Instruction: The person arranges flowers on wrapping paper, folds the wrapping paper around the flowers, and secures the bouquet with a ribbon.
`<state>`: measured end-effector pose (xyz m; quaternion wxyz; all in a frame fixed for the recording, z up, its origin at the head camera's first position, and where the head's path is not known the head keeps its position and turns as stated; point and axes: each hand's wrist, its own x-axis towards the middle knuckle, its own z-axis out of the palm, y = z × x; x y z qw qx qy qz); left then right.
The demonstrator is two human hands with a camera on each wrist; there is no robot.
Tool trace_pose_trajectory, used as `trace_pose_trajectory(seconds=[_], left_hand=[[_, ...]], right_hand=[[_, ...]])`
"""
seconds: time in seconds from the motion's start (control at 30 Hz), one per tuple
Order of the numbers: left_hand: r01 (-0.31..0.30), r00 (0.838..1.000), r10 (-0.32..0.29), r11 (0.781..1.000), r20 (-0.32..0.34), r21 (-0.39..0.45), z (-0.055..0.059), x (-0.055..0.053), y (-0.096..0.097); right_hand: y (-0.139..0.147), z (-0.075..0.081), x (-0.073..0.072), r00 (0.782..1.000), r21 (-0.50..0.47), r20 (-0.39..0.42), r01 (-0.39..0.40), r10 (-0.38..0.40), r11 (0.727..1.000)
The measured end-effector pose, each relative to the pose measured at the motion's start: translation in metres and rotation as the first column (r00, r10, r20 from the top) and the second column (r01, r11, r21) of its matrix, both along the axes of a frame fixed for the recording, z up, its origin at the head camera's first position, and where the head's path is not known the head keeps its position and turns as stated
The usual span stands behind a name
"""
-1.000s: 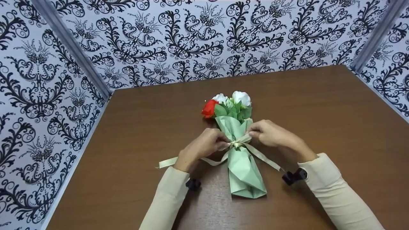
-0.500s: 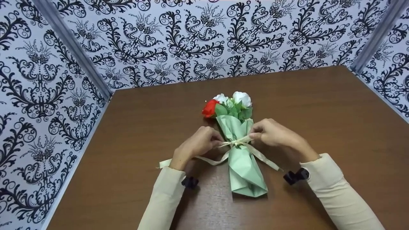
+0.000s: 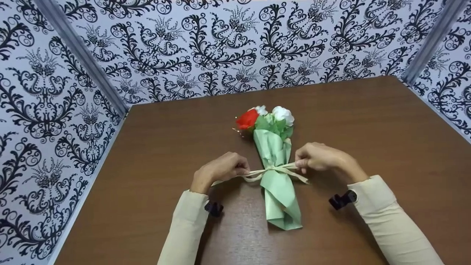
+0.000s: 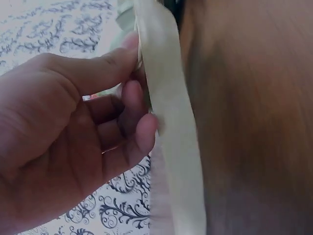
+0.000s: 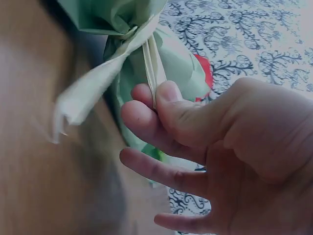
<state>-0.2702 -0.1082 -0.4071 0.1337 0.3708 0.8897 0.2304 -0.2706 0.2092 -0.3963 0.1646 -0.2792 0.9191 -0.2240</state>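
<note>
A bouquet wrapped in pale green paper (image 3: 282,195) lies on the brown table, with a red flower (image 3: 247,119), white flowers (image 3: 283,115) and green leaves at its far end. Cream ribbon (image 5: 95,85) is knotted around its narrowed middle. On the left side, my left hand (image 3: 222,170) pinches a piece of this ribbon between thumb and fingers; a loose length (image 4: 168,88) hangs past the fingers in the left wrist view. My right hand (image 3: 318,158) pinches a folded ribbon loop (image 5: 152,61) on the other side, its other fingers spread. A free ribbon end slants down below it.
The brown table (image 3: 165,147) extends around the bouquet on all sides. Patterned black-and-white panels (image 3: 235,48) stand along its back and sides. Dark wrist cameras (image 3: 342,200) sit at both cuffs.
Both hands have drawn slightly apart and down, pulling the ribbon taut across the knot. The bouquet has shifted and turned a little, and the loose ribbon tails have shortened.
</note>
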Motion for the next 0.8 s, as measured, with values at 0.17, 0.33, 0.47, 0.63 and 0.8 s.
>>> trace_pose_trajectory(seconds=[0.17, 0.33, 0.47, 0.63, 0.8], left_hand=[[-0.004, 0.999, 0.005, 1.0, 0.048, -0.012, -0.005, -0.001, -0.006], [-0.021, 0.996, 0.023, 1.0, 0.081, -0.021, -0.007, -0.002, -0.012], [-0.034, 0.995, 0.036, 0.999, 0.092, -0.025, -0.007, -0.001, -0.011], [-0.093, 0.992, 0.101, 0.991, 0.078, -0.097, -0.001, 0.005, 0.0], [-0.233, 0.972, 0.236, 0.964, 0.013, -0.126, 0.012, 0.012, 0.006]], right_hand=[[-0.003, -0.006, 0.0, 1.0, 0.03, -0.018, -0.012, 0.013, 0.999], [-0.006, -0.01, 0.0, 0.999, -0.009, 0.024, -0.025, 0.025, 1.0], [-0.007, -0.01, -0.001, 0.997, -0.03, 0.066, -0.026, 0.028, 0.999], [-0.008, -0.009, -0.002, 0.991, -0.027, 0.125, -0.042, 0.045, 0.999], [-0.007, -0.005, 0.0, 0.991, -0.016, 0.12, -0.057, 0.058, 0.998]])
